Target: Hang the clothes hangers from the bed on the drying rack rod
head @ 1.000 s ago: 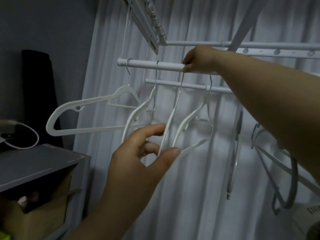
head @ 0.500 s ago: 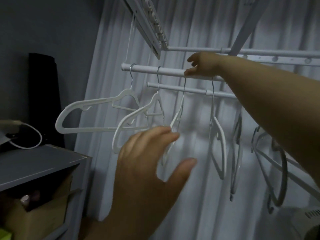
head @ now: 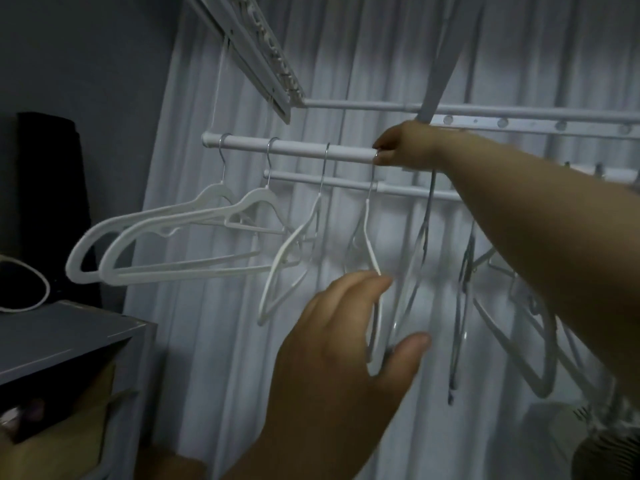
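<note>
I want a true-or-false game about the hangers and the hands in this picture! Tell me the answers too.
1. White hangers hang on the rod. True.
2. The right hand is up at the rod. True.
3. The left hand grips the rod. False: it is lower down, fingers open, by a hanger's bottom.
4. The curtain is red. False: it is white.
5. Shirts hang on the hangers. False: they are bare.
</note>
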{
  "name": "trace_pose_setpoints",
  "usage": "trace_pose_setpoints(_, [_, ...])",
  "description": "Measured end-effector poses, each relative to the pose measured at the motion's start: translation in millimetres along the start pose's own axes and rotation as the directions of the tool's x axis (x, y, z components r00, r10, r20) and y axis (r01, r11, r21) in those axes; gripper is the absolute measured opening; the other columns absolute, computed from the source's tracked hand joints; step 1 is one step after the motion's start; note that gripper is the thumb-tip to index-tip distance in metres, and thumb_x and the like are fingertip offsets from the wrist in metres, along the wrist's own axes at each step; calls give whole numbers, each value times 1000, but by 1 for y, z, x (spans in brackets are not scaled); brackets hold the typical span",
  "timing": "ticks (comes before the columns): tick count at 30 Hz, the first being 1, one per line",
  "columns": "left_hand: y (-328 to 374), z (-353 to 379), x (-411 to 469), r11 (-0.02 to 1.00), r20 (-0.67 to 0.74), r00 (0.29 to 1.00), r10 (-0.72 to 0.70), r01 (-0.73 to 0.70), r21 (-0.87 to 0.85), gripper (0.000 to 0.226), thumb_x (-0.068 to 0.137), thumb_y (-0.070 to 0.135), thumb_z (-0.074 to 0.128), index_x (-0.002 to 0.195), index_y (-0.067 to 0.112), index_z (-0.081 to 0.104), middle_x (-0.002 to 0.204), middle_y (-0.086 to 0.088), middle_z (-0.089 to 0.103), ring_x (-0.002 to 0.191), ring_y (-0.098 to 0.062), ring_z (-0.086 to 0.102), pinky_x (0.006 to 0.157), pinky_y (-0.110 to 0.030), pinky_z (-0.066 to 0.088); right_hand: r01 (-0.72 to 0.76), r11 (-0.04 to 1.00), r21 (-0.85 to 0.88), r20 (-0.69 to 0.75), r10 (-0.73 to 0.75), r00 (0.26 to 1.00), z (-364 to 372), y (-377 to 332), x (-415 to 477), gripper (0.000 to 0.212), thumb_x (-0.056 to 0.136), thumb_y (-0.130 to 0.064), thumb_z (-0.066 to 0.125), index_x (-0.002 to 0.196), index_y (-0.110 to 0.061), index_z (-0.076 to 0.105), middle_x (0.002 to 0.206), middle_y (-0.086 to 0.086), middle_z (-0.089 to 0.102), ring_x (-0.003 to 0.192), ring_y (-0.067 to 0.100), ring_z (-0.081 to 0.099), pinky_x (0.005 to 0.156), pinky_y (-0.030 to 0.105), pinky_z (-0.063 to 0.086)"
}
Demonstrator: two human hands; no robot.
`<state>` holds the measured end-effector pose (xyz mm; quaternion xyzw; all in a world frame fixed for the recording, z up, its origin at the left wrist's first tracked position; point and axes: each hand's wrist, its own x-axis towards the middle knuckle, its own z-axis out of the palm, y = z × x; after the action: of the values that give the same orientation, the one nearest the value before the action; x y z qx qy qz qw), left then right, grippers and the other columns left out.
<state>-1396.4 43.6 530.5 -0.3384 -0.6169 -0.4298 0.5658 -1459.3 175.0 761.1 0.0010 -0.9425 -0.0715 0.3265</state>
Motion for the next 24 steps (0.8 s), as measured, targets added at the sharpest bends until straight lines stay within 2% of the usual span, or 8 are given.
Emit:
trace_pose_setpoints(5, [-4, 4, -5, 996, 44, 995, -87, 87, 2, 43, 69, 45, 48, 110, 33, 46, 99, 13, 66, 100, -1, 50, 86, -5, 33, 25, 998, 56, -29, -24, 999, -1, 3, -4, 35, 90, -30, 54, 122, -15, 58, 122, 9, 59, 87, 17, 51, 88, 28, 42])
trace_pose_setpoints(8, [-5, 5, -6, 989, 64, 988, -142, 144, -27, 47, 67, 46, 47, 112, 34, 45, 86, 29, 55, 91, 7, 52, 79, 6, 30, 30, 997, 65, -25, -28, 999, -2, 4, -5, 34, 91, -30, 53, 121, -15, 58, 121, 8, 60, 87, 16, 50, 87, 27, 42])
trace_pose_setpoints(11, [-3, 6, -7, 962, 97, 965, -243, 253, -104, 55, 64, 51, 41, 118, 46, 34, 78, 36, 52, 89, 12, 53, 77, 5, 34, 28, 997, 73, -27, -26, 999, -2, 7, -7, 35, 91, -30, 53, 122, -15, 58, 121, 7, 60, 88, 15, 49, 85, 26, 40])
trace_pose_setpoints(15, [-4, 4, -5, 966, 55, 973, -225, 230, -122, 54, 64, 51, 42, 118, 47, 36, 79, 39, 52, 84, 17, 55, 76, 0, 42, 8, 997, 83, -32, -5, 999, -2, 10, -6, 36, 90, -35, 53, 120, -15, 59, 118, 8, 60, 89, 17, 51, 83, 26, 39])
trace_pose_setpoints(18, [-10, 3, -5, 972, 27, 980, -198, 200, -121, 52, 66, 48, 42, 117, 43, 40, 81, 40, 49, 75, 28, 50, 74, 0, 42, -7, 995, 100, -58, 13, 998, 0, 9, -3, 37, 88, -36, 56, 116, -13, 62, 113, 8, 61, 87, 18, 52, 79, 25, 40])
trace_pose_setpoints(22, [-14, 1, -4, 969, 13, 980, -200, 200, -143, 50, 66, 44, 43, 116, 40, 42, 77, 41, 48, 69, 33, 47, 66, 6, 40, -16, 992, 124, -60, 24, 998, 1, 11, 0, 34, 88, -33, 57, 115, -13, 62, 97, 4, 56, 87, 17, 52, 76, 24, 37])
trace_pose_setpoints(24, [-16, 0, -3, 959, 10, 975, -223, 221, -176, 52, 65, 45, 43, 117, 43, 41, 73, 42, 49, 67, 32, 49, 64, 9, 39, -17, 993, 119, -56, 24, 998, 2, 13, 1, 34, 88, -33, 58, 115, -14, 63, 96, 3, 56, 89, 16, 51, 78, 24, 37])
